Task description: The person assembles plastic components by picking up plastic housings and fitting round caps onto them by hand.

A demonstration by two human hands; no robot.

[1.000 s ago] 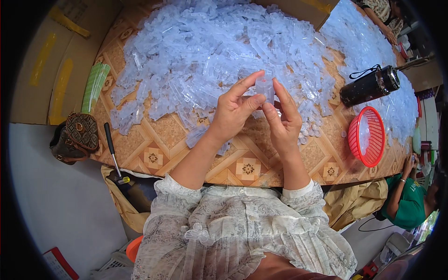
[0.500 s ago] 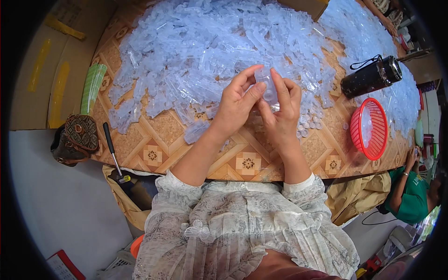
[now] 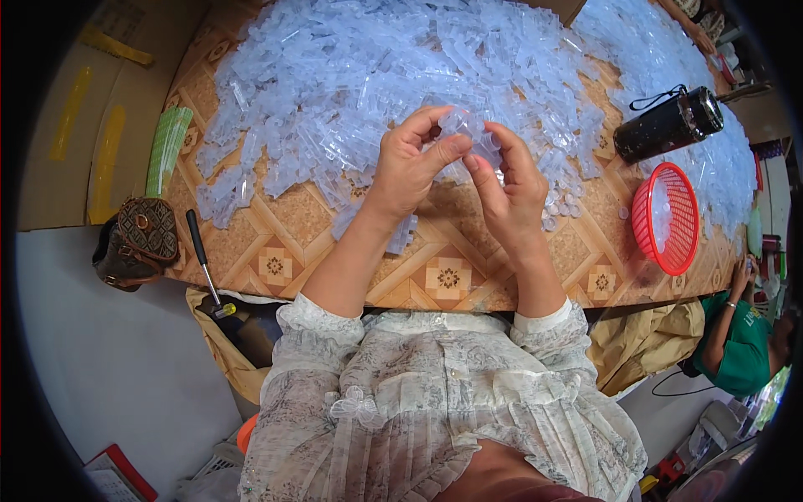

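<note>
A small, clear plastic piece with a rounded end [image 3: 462, 124] is raised over the table's middle, pinched by the thumb and fingertips of the left hand [image 3: 406, 163] and the right hand [image 3: 510, 188]. A loosened pinch could drop it among the far heap of translucent, bluish plastic strips [image 3: 335, 96], where it would blend in. Rightward, a sweeping wrist could scatter the loose, round, clear plastic discs [image 3: 562, 201]; a knock could tip the red plastic mesh basket [image 3: 686, 219] near the edge.

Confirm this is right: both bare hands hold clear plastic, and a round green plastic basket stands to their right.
Wrong colour: the head view shows a round red plastic basket. It does stand right of the bare left hand and right hand, which hold clear plastic.
</note>
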